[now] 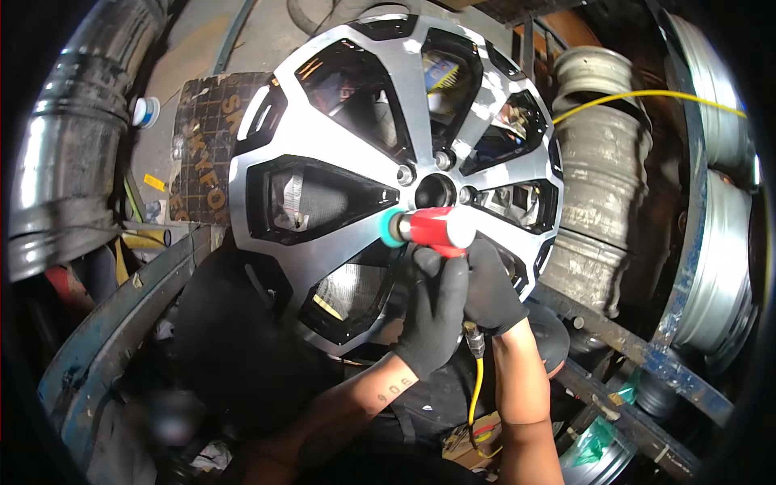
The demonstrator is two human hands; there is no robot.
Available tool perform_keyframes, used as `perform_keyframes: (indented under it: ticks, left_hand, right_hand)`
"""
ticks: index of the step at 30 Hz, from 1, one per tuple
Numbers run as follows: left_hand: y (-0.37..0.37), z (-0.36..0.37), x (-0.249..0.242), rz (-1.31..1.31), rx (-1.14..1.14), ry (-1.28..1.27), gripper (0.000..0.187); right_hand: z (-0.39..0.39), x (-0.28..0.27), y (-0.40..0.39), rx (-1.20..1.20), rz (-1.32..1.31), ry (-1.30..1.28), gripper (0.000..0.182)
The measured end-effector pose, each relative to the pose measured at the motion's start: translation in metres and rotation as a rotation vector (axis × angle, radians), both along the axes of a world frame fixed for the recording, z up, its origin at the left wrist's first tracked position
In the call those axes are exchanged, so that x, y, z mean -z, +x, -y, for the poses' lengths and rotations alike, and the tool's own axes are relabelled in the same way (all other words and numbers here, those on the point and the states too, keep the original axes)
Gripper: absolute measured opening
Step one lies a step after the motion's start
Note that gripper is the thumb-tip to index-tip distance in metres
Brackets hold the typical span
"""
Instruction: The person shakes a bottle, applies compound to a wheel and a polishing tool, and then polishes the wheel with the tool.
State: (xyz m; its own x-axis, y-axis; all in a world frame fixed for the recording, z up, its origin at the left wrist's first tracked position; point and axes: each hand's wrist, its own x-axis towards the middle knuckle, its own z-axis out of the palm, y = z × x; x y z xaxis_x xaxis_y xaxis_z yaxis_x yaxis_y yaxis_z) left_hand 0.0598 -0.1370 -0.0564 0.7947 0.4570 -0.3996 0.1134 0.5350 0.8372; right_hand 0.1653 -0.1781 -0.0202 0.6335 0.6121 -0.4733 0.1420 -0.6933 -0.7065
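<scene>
A large alloy wheel (339,137) with silver spokes and black pockets lies face up before me. My right hand (495,291), in a black glove, is wrapped round the handle of a red air sander (436,229). My left hand (436,311), gloved too, closes on the sander's front from below; its fingertips are partly hidden. The sander's green disc (391,228) meets a spoke just left of the wheel's centre bore (435,192). From the handle, a yellow air hose (478,388) runs downward through a metal fitting (474,339).
Stacked bare rims (594,178) stand to the right, with more rims (715,259) beyond a blue metal frame (687,202). Shiny rims (69,137) line the far left. A printed board (202,153) lies beside the wheel. A yellow hose (647,94) crosses the right side.
</scene>
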Motion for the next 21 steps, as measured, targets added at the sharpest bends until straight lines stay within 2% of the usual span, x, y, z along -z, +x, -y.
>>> perform_keyframes:
  ticks: [2, 6, 8, 9, 12, 13, 14, 16, 17, 20, 21]
  left_hand:
    - [0.011, -0.004, 0.003, 0.035, -0.028, -0.252, 0.037]
    - [0.015, -0.012, -0.002, 0.019, -0.074, -0.210, 0.035]
    - [0.010, -0.009, -0.004, -0.036, -0.168, -0.188, 0.037]
    - [0.005, -0.006, -0.005, -0.063, -0.213, -0.177, 0.038]
    - [-0.013, 0.008, -0.007, -0.212, -0.307, -0.244, 0.039]
    - [-0.026, 0.011, 0.001, -0.181, -0.169, 0.190, 0.039]
    - [-0.040, 0.013, 0.009, -0.181, -0.117, 0.638, 0.042]
    - [-0.051, 0.023, 0.019, -0.112, -0.198, 0.399, 0.046]
    - [-0.053, 0.022, 0.021, -0.068, -0.247, 0.262, 0.047]
    - [-0.052, 0.026, 0.020, -0.021, -0.371, -0.164, 0.043]
    - [-0.050, 0.026, 0.023, -0.019, -0.305, -0.099, 0.040]
  right_hand:
    - [-0.001, 0.003, 0.003, 0.070, -0.030, 0.037, 0.039]
    - [-0.005, 0.008, 0.007, 0.050, -0.026, -0.006, 0.045]
    - [-0.009, 0.015, 0.002, 0.041, -0.020, 0.002, 0.048]
    - [-0.014, 0.009, 0.001, -0.053, 0.040, -0.038, 0.046]
    - [-0.035, -0.005, -0.001, -0.284, -0.113, 0.034, 0.040]
    - [-0.039, 0.002, -0.007, -0.263, -0.039, 0.179, 0.040]
    - [-0.041, 0.000, -0.007, -0.323, -0.037, 0.132, 0.040]
    - [-0.046, -0.009, -0.007, -0.446, -0.031, 0.040, 0.041]
    - [-0.048, 0.000, -0.009, -0.488, -0.046, 0.097, 0.043]
    - [-0.046, -0.011, -0.014, -0.406, -0.039, 0.061, 0.026]
    - [-0.043, -0.013, -0.014, -0.409, 0.054, 0.018, 0.027]
